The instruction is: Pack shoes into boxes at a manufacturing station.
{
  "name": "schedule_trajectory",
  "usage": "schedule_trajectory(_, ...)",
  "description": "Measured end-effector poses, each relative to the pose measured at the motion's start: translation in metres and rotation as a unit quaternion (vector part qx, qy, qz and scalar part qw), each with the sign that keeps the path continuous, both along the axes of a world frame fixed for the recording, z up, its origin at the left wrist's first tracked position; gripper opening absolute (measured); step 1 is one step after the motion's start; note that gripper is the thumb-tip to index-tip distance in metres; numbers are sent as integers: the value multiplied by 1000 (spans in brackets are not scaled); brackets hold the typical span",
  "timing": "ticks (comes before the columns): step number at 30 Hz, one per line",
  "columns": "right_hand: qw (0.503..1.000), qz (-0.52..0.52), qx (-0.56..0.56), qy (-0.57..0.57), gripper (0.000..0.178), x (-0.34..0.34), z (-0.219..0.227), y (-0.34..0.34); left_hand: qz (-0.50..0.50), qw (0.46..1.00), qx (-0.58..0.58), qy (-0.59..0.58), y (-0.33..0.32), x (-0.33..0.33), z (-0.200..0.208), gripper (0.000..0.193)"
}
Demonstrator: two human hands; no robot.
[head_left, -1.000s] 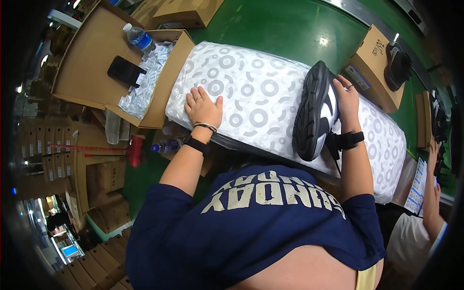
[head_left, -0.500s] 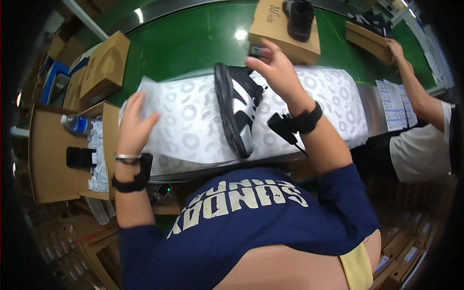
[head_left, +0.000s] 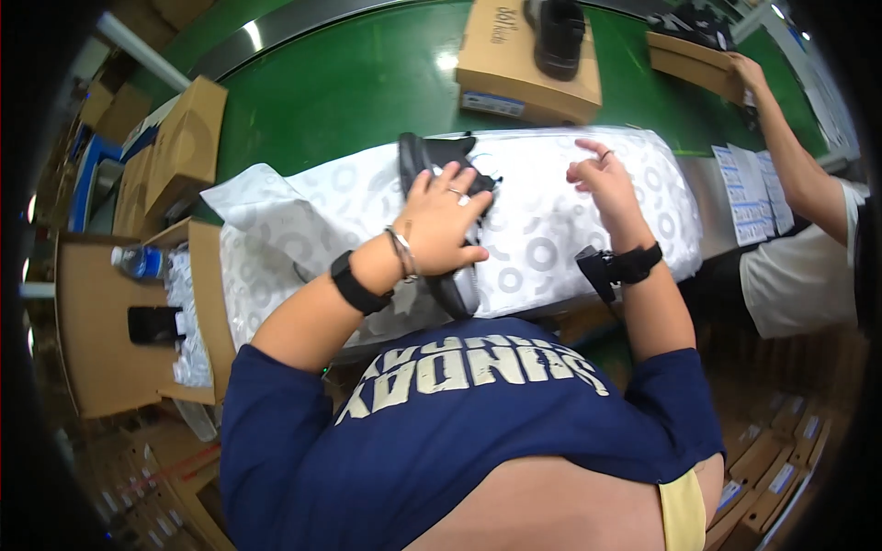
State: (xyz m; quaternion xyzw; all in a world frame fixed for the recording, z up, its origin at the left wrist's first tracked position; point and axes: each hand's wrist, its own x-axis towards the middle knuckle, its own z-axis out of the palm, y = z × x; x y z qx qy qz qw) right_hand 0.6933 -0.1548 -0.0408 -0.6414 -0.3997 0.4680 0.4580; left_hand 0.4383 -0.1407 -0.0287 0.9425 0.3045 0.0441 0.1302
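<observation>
I look down on the green tabletop, with the stack of white patterned paper spread along its near side. I see the left forearm slant up and rightward, the right forearm rise more steeply. On the paper, left of its middle, lies the black shoe. Over it I have the left hand, palm down, fingers spread; how hard it presses I can't tell. The smaller-looking right hand hovers above the paper, right of the shoe, fingers loosely bent.

Patterned paper smooth, thin; box matt cardboard; green worktop glossy; bracelet shiny metal
</observation>
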Motion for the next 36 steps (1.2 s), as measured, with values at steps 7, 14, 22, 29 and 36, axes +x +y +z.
schedule_trajectory(7, 913, 237, 218, -252, 39, -53, 54, 11, 284, 880, 188, -330, -11, -86, 22, 46)
schedule_trajectory(14, 904, 296, 168, -258, 35, -65, 30, 18, 721, 631, 11, -286, -73, -285, -88, 54)
schedule_trajectory(22, 912, 314, 157, -210, 33, -95, 16, 19, 687, 718, -2, 112, -95, -237, -78, 55)
schedule_trajectory(29, 927, 294, 225, -64, 58, -133, 51, 31, 400, 907, 74, -110, -47, -178, 34, 55)
schedule_trajectory(36, 967, 221, 118, 46, 25, -88, 101, 64, 19, 995, 41, -85, -51, -17, 139, 52)
